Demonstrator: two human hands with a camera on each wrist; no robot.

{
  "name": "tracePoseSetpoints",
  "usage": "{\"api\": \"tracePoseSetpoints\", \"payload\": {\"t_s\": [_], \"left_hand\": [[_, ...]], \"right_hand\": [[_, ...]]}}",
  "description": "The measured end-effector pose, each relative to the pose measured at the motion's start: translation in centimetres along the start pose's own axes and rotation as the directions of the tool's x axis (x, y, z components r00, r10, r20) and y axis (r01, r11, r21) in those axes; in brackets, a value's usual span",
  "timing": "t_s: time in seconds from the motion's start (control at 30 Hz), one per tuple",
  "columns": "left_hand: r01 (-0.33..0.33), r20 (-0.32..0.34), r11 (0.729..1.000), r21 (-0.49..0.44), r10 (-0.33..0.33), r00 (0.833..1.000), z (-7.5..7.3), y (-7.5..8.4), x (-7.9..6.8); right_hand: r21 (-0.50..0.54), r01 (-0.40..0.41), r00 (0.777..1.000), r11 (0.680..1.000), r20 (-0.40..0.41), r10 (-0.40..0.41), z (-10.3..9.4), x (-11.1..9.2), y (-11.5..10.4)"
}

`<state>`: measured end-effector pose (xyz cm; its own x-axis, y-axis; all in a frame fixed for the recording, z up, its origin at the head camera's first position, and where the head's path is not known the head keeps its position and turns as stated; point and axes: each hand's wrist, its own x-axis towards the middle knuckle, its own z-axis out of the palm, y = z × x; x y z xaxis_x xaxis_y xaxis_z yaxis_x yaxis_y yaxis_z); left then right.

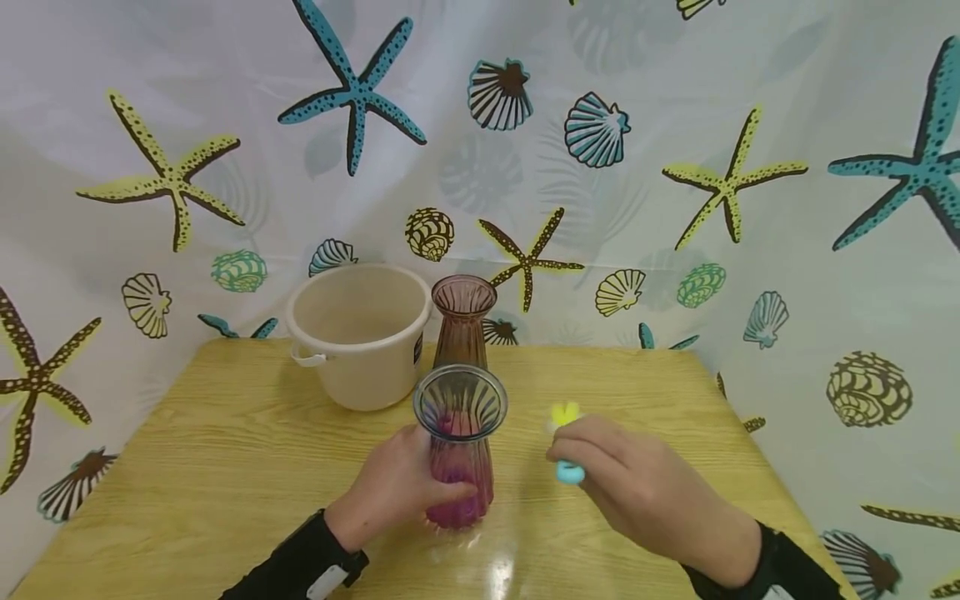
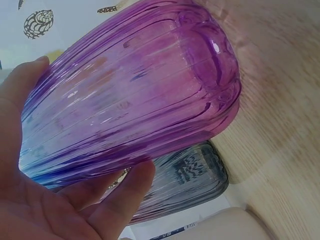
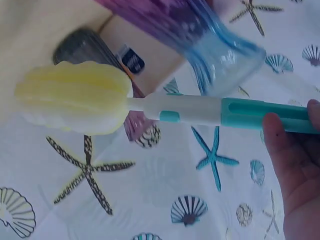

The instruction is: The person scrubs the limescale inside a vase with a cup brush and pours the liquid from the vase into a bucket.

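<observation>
A ribbed glass vase (image 1: 462,467), blue-grey at its rim and purple-pink at its base, stands near the middle of the table. My left hand (image 1: 408,483) grips its side, the thumb across the front; the left wrist view shows the fingers round the purple glass (image 2: 135,95). To the right of the vase, my right hand (image 1: 648,487) holds a sponge bottle brush by its teal handle (image 3: 265,114). The brush's yellow and white sponge head (image 3: 75,97) points away from the hand and is apart from the vase.
A second ribbed vase (image 1: 463,325), pinkish above and grey at the base, stands behind the held one. Left of it is a cream bucket (image 1: 367,375) with a handle. A curtain (image 1: 465,183) printed with starfish and shells hangs behind the wooden table (image 1: 225,467).
</observation>
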<state>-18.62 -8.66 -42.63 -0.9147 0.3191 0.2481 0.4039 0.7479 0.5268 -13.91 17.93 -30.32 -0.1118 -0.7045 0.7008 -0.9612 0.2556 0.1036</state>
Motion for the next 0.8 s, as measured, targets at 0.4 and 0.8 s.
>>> {"api": "tracePoseSetpoints", "payload": {"t_s": [0.4, 0.8], "left_hand": [[-0.002, 0.0, 1.0, -0.023, 0.002, 1.0, 0.1, -0.2, -0.1], [-0.013, -0.014, 1.0, -0.013, 0.012, 1.0, 0.2, -0.3, -0.2]], "right_hand": [[0.02, -0.081, 0.863, 0.997, -0.498, 0.08, -4.3, 5.2, 3.6], [0.507, 0.006, 0.784, 0.862, -0.538, 0.311, -6.0, 9.7, 5.2]]}}
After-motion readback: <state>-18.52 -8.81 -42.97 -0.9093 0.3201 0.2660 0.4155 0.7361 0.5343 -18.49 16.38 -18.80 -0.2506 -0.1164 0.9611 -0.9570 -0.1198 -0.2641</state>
